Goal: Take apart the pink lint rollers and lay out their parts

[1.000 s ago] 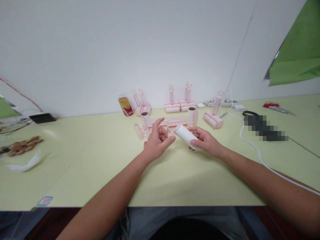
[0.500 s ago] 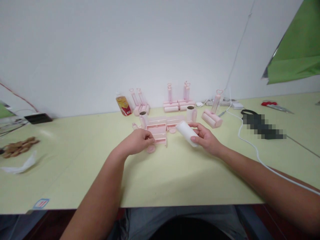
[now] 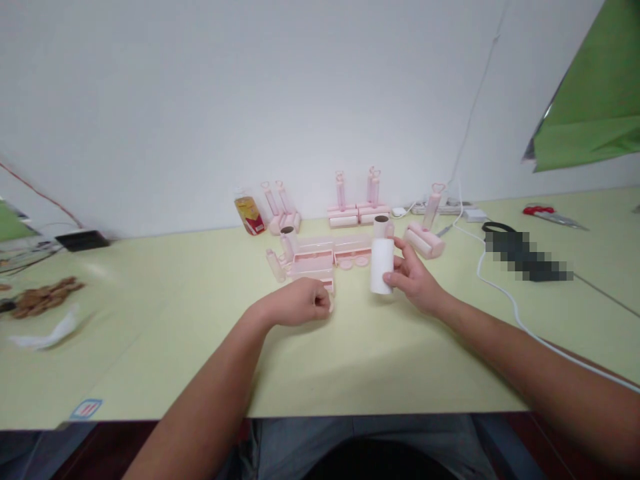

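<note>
My right hand (image 3: pixel 415 277) grips a white paper roll (image 3: pixel 381 267), the sticky-sheet kind used in lint rollers, and holds it nearly upright over the table. My left hand (image 3: pixel 300 303) is closed, its fingertips pinched together just in front of an opened pink plastic case (image 3: pixel 311 265). A pale pink edge shows at those fingertips; what it belongs to is mostly hidden. Beside that case lies a second open pink case (image 3: pixel 353 251), with small round pink pieces (image 3: pixel 361 261) at its front. A short pink handle (image 3: pixel 275 265) lies left of the cases.
Two more rolls (image 3: pixel 288 243) (image 3: pixel 381 227) stand behind. Pink lint rollers (image 3: pixel 343 215) with heart-topped handles line the wall. A yellow-red bottle (image 3: pixel 249 213) is left of them. On the right are a white cable (image 3: pixel 500 293), red-handled scissors (image 3: pixel 539 210) and a black strap (image 3: pixel 500 227).
The roll has turned from slanted to nearly upright in my right hand. My left hand has moved right and nearer to me, its fingers now curled in front of the case.
</note>
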`<state>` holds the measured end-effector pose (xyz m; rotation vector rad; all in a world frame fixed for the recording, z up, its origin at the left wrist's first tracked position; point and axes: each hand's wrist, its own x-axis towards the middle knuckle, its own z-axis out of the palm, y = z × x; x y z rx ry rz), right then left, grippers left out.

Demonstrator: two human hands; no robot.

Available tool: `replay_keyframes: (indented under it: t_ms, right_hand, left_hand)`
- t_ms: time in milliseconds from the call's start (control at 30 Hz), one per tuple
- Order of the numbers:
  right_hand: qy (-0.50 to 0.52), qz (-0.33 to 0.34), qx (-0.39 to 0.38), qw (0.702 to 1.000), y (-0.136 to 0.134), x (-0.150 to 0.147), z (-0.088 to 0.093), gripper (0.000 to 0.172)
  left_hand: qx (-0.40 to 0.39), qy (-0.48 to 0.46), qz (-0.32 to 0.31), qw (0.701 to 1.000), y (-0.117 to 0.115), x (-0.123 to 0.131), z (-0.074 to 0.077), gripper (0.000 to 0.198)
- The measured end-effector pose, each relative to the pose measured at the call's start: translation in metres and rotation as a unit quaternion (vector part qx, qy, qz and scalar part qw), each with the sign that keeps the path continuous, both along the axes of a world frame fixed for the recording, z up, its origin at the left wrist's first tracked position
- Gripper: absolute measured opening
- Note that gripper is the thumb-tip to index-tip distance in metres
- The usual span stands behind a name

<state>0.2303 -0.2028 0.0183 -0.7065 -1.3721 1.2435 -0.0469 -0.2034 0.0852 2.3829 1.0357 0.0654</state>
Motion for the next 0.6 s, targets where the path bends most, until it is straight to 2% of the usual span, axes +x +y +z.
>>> replay_keyframes:
  t_ms: [100,200,333,500,600]
  right_hand:
    - [0.001,-0.016,-0.015,1.0,-0.001,0.001,0.001,0.082]
    - [-0.005,-0.021,-0.032,0.999,-0.001,0.001,0.001,0.068]
    - [-0.019,-0.059,-0.026,0.998,0.003,0.001,-0.002,0.048]
    - [-0.004,-0.065,-0.046,0.997,0.008,0.003,-0.006,0.04]
    - [0.022,-0.035,-0.079,0.996,0.006,0.003,-0.004,0.041]
  left_hand:
    - [-0.013,-0.119,-0.053,0.991,-0.004,0.005,0.009,0.014]
    - [-0.029,-0.188,-0.057,0.98,-0.006,0.01,0.01,0.02]
    - [-0.052,-0.251,0.005,0.966,-0.004,0.017,-0.005,0.023]
    - [-0.037,-0.319,0.071,0.944,0.0,0.022,-0.019,0.045]
    - [-0.015,-0.329,0.094,0.94,0.001,0.023,-0.02,0.035]
